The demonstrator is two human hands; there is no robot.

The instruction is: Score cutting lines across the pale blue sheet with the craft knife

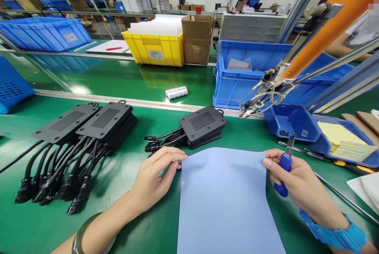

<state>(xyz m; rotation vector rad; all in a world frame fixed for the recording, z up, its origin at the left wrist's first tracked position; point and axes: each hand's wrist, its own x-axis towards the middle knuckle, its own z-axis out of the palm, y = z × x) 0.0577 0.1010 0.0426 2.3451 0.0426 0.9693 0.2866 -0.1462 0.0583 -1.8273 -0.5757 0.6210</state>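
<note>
A smooth light-blue sheet [222, 198] stretches from my hands down past the bottom of the view. My left hand [154, 181] pinches its far left corner between thumb and fingers. At the far right corner, my right hand [291, 181] grips the sheet's edge between thumb and forefinger. That same hand also holds a blue utility knife [284, 167], its blade out and pointing up and away. Just beyond the sheet lies a small stack of black finned boxes [203, 125] with short cables. More black boxes [103, 121] with thick connector cables are stacked to the left.
Small blue bins [291, 121] stand at the right, one holding yellow slips [343, 137]. An orange-armed hanging tool [266, 88] reaches in above them. Behind are a large blue crate [237, 88], a yellow crate [160, 48] and a white label roll [177, 92]. A person sits farther back.
</note>
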